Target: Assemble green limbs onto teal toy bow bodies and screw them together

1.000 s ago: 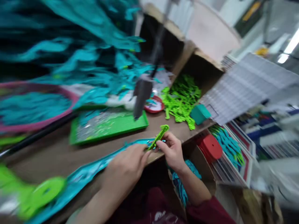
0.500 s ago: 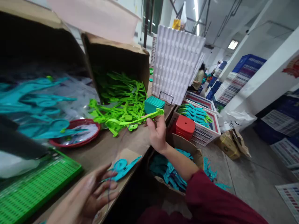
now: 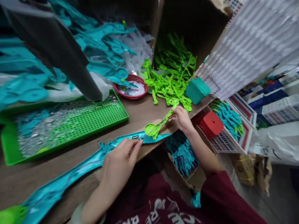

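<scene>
Green piece (image 3: 150, 130) has moved over turquoise part (image 3: 87, 161) at the counter's (image 3: 139, 113) near edge; my right hand (image 3: 181, 119) grasps it, my left hand (image 3: 121, 157) pinches thin wire (image 3: 146, 136).

A brown table (image 3: 140, 115) bears a green tray (image 3: 93, 124) and red basket (image 3: 130, 95).

Before me I have a brown, flat-topped wooden-looking workbench (image 3: 137, 110). Tall white ribbed panels (image 3: 252, 49) lean at its far right end, catching pale light. Past them I see blue and white plastic crates (image 3: 280, 107); at my lower right, a dimmer grey floor (image 3: 279, 199).
</scene>
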### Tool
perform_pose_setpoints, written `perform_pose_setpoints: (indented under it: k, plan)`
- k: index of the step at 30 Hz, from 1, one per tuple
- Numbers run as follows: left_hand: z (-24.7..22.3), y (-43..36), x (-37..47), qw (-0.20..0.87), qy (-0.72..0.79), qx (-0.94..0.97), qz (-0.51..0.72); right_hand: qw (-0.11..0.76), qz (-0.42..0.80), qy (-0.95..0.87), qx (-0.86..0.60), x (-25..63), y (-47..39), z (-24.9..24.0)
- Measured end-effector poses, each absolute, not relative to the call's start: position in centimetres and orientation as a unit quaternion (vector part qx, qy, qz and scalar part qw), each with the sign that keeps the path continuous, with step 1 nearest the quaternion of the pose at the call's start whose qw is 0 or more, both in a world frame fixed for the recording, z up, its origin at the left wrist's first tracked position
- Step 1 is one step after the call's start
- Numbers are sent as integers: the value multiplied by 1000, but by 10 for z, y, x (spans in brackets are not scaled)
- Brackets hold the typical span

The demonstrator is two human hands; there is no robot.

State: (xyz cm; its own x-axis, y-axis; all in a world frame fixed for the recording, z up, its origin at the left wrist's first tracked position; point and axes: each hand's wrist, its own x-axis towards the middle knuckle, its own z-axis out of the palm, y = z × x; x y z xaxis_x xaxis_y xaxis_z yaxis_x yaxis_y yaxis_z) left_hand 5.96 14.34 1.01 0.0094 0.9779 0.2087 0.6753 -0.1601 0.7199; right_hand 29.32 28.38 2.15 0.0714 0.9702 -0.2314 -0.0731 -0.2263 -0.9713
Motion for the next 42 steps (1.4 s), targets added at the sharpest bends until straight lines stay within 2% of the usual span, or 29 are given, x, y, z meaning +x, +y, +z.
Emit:
perform_pose_setpoints:
  k: [4, 9, 15, 23, 28, 31, 34, 37, 39, 42]
  plan:
    - [-13, 148, 63, 139, 596, 745, 266, 441, 564, -383, -584, 290, 293, -7]
    - [-9, 154, 86, 151, 581, 746, 287, 430, 558, -379, -599, 297, 302, -10]
    - [-14, 153, 80, 102, 602, 757, 233, 410, 561, -388, -605, 288, 307, -9]
    - [-17, 98, 30, 94, 533, 796, 273, 330, 610, -399, -600, 269, 263, -15]
    - [1, 93, 47, 78, 509, 793, 326, 312, 613, -413, -596, 269, 263, -11]
    - [4, 101, 63, 126, 476, 758, 427, 299, 592, -442, -604, 272, 264, -9]
    - [4, 111, 70, 262, 439, 711, 483, 276, 568, -475, -613, 272, 266, -10]
    - [4, 118, 69, 404, 420, 660, 474, 264, 565, -484, -614, 270, 268, -10]
    - [5, 121, 67, 433, 460, 634, 447, 253, 559, -494, -616, 269, 270, -9]
    - [2, 122, 66, 408, 543, 611, 407, 234, 506, -546, -626, 270, 267, -6]
